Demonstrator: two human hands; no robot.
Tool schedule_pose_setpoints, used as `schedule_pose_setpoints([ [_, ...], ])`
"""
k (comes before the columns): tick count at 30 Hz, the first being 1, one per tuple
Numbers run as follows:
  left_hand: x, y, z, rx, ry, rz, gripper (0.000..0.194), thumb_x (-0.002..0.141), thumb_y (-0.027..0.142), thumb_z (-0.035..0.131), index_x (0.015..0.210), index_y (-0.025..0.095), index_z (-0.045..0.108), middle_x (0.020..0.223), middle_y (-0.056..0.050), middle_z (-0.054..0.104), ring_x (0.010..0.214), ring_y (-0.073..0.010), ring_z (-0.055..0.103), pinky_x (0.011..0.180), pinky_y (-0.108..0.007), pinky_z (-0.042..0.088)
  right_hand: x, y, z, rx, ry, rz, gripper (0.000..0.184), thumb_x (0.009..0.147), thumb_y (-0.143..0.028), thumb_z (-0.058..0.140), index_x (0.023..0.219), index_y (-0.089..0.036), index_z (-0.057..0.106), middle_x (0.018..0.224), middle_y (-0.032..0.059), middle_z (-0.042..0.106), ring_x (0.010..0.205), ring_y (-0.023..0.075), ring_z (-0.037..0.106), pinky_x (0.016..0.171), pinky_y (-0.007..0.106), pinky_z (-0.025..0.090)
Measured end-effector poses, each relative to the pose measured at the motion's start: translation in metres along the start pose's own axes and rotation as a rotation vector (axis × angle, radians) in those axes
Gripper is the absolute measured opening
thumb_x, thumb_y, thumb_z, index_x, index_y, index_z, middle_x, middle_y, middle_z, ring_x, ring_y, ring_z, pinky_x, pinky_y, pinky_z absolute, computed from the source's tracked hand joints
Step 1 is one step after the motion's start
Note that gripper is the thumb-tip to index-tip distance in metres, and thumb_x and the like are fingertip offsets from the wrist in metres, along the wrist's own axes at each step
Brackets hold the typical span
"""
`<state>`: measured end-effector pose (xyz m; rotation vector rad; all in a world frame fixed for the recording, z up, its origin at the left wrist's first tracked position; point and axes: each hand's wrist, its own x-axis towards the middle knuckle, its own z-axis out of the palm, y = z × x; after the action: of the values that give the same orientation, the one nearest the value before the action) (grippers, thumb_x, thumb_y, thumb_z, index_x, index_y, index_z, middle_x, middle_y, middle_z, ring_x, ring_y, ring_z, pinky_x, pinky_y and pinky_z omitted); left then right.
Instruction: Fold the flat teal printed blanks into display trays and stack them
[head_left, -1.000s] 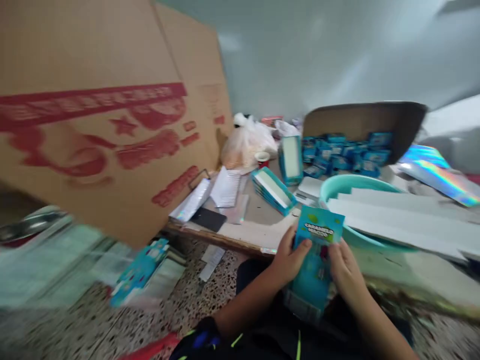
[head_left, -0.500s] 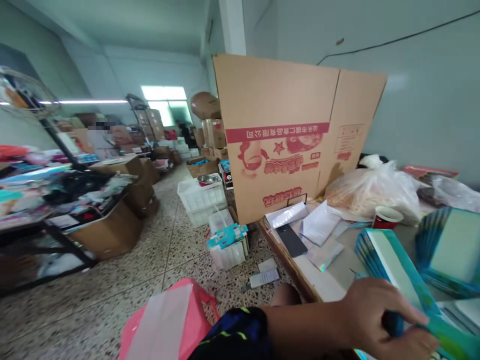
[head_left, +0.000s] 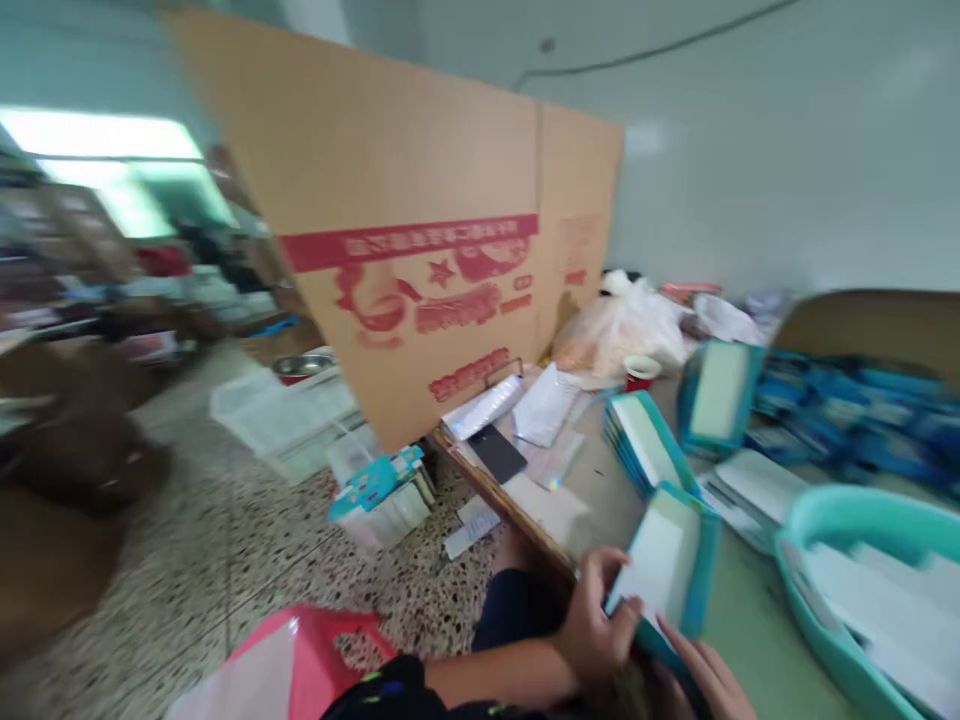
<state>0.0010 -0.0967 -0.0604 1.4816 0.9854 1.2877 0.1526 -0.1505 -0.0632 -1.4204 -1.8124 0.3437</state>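
A teal box (head_left: 664,560) with a white inner face is held at the table's near edge. My left hand (head_left: 600,620) grips its left side, with thumb and fingers closed on the rim. At the box's lower right edge, the fingers of my right hand (head_left: 709,670) press against it; part of that hand is cut off by the frame. Just beyond lies a stack of similar teal boxes (head_left: 646,440). Another teal and white stack (head_left: 718,395) stands behind it.
On the right, a turquoise basin (head_left: 795,570) holds white cards. Blue packets (head_left: 855,400) lie behind it. A dark phone-like slab (head_left: 497,455) and papers (head_left: 547,405) are on the table. A large cardboard sheet (head_left: 420,200) stands upright at left; a pink stool (head_left: 300,650) is below.
My view has swung to the right, bringing the basin and blue packets into sight. The box in my hands now shows its white face, and my right hand has come into view on it.
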Motion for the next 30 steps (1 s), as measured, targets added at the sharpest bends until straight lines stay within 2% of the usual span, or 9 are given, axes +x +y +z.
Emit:
schedule_pose_setpoints([
  [5, 0.025, 0.022, -0.008, 0.04, 0.012, -0.178, 0.054, 0.089, 0.034, 0.064, 0.138, 0.02, 0.044, 0.144, -0.016, 0.053, 0.136, -0.0284, 0.054, 0.116, -0.046, 0.043, 0.002, -0.022, -0.012, -0.166, 0.041, -0.077, 0.038, 0.101, -0.022, 0.047, 0.135, -0.025, 0.066, 0.094, 0.0086, 0.07, 0.083, 0.0225, 0.067, 0.075, 0.035, 0.059],
  [9, 0.042, 0.025, -0.004, 0.181, -0.075, -0.16, 0.052, 0.085, 0.018, 0.06, 0.137, 0.02, 0.05, 0.141, -0.013, 0.057, 0.134, -0.0262, 0.056, 0.119, -0.048, 0.04, 0.015, -0.038, -0.016, -0.383, 0.075, -0.04, 0.035, 0.096, -0.019, 0.056, 0.128, -0.023, 0.069, 0.135, 0.0148, 0.063, 0.13, 0.0336, 0.052, 0.107, 0.051, 0.047],
  [11, 0.046, 0.027, -0.003, 0.223, -0.109, -0.153, 0.055, 0.081, 0.01, 0.06, 0.134, 0.021, 0.054, 0.141, -0.012, 0.058, 0.137, -0.0261, 0.054, 0.122, -0.049, 0.038, 0.02, -0.047, -0.02, -0.45, 0.006, 0.005, 0.033, 0.096, -0.02, 0.059, 0.127, -0.024, 0.07, 0.129, 0.0129, 0.066, 0.127, 0.033, 0.053, 0.111, 0.054, 0.04],
  [14, 0.052, 0.031, -0.002, 0.215, -0.131, -0.186, 0.062, 0.076, 0.006, 0.06, 0.135, 0.021, 0.054, 0.145, -0.011, 0.057, 0.141, -0.0263, 0.05, 0.124, -0.048, 0.034, 0.032, -0.06, -0.025, -0.493, -0.189, 0.095, 0.025, 0.096, -0.018, 0.058, 0.117, -0.021, 0.071, 0.105, 0.0086, 0.071, 0.104, 0.0268, 0.062, 0.11, 0.052, 0.037],
  [18, 0.062, 0.039, -0.012, -0.117, -0.143, -0.413, 0.073, 0.077, 0.021, 0.073, 0.145, 0.021, 0.044, 0.143, -0.014, 0.059, 0.133, -0.0299, 0.058, 0.118, -0.05, 0.041, 0.05, -0.069, -0.029, -0.458, -0.318, 0.137, 0.018, 0.096, -0.015, 0.056, 0.102, -0.016, 0.073, 0.096, 0.0094, 0.071, 0.091, 0.0247, 0.064, 0.095, 0.043, 0.044],
  [20, 0.066, 0.045, -0.02, -0.419, -0.175, -0.628, 0.074, 0.083, 0.041, 0.074, 0.147, 0.02, 0.043, 0.137, -0.014, 0.065, 0.129, -0.0316, 0.062, 0.116, -0.05, 0.043, 0.054, -0.071, -0.03, -0.383, -0.282, 0.121, 0.018, 0.096, -0.014, 0.056, 0.1, -0.017, 0.073, 0.094, 0.0096, 0.071, 0.087, 0.0238, 0.065, 0.084, 0.037, 0.047],
  [23, 0.065, 0.056, -0.027, -0.761, -0.341, -0.862, 0.067, 0.091, 0.062, 0.061, 0.138, 0.014, 0.058, 0.128, -0.015, 0.072, 0.131, -0.0337, 0.061, 0.118, -0.048, 0.041, 0.051, -0.076, -0.034, -0.183, -0.158, 0.037, 0.02, 0.097, -0.015, 0.056, 0.109, -0.019, 0.072, 0.096, 0.0091, 0.073, 0.085, 0.0218, 0.066, 0.078, 0.032, 0.049],
  [26, 0.058, 0.071, -0.026, -0.896, -0.448, -0.922, 0.061, 0.094, 0.059, 0.057, 0.127, 0.01, 0.068, 0.119, -0.015, 0.076, 0.129, -0.034, 0.063, 0.118, -0.047, 0.041, 0.046, -0.084, -0.042, 0.002, -0.065, -0.025, 0.019, 0.096, -0.017, 0.061, 0.112, -0.021, 0.07, 0.095, 0.0072, 0.075, 0.084, 0.0217, 0.069, 0.076, 0.032, 0.051],
  [30, 0.05, 0.092, -0.017, -0.956, -0.488, -0.878, 0.054, 0.092, 0.054, 0.06, 0.119, 0.009, 0.073, 0.109, -0.014, 0.079, 0.124, -0.0334, 0.067, 0.117, -0.046, 0.043, 0.049, -0.096, -0.063, 0.147, -0.055, -0.017, 0.008, 0.093, -0.015, 0.066, 0.095, -0.022, 0.068, 0.085, 0.0031, 0.073, 0.076, 0.0198, 0.069, 0.072, 0.031, 0.052],
])
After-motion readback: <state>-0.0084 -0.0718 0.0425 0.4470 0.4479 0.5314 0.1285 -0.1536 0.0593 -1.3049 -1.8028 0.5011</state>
